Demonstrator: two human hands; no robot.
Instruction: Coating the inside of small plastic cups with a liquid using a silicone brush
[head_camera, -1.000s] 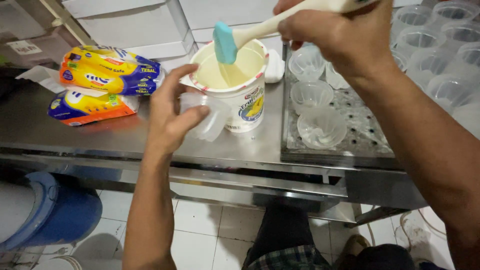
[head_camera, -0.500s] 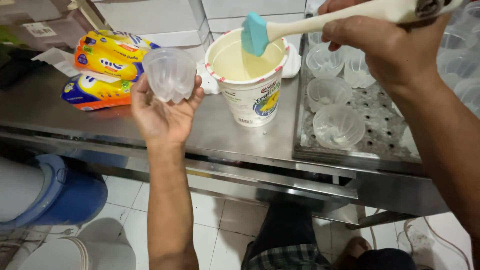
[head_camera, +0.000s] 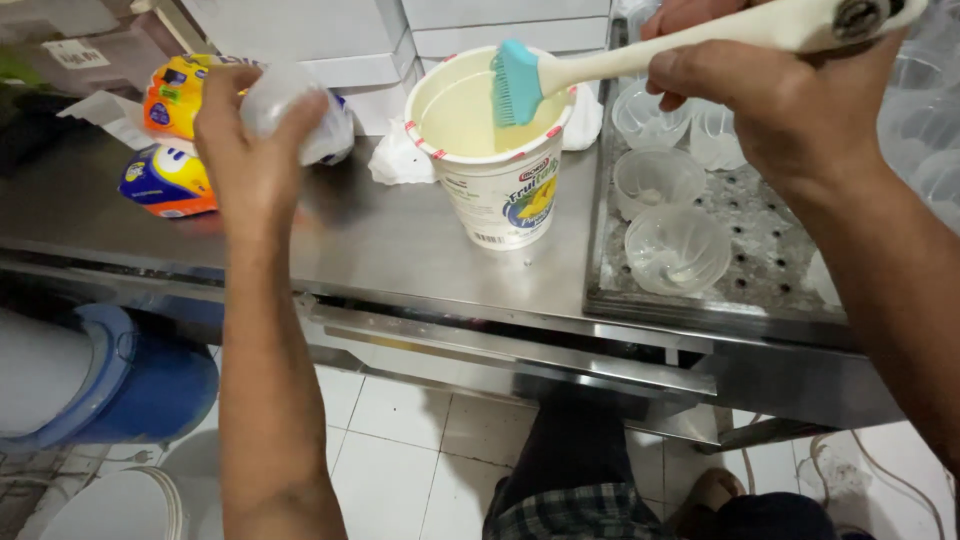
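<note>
Bright, even overhead light; left hand (head_camera: 250, 150) motion-blurred.

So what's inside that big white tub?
The tub holds pale yellow liquid, with the teal brush head just above it. Its depth and bottom are hidden by the liquid.

The left hand (head_camera: 250, 150) hides most of the motion-blurred clear plastic cup (head_camera: 290, 105); the cream brush handle (head_camera: 720, 40) is cut off at the top edge

We see our left hand (head_camera: 250, 150) raised at ten o'clock, back toward us, fingers (head_camera: 300, 112) curled shut, forearm running down to six. Our right hand (head_camera: 790, 95) sits at one o'clock, fist closed, forearm slanting toward four.
</note>
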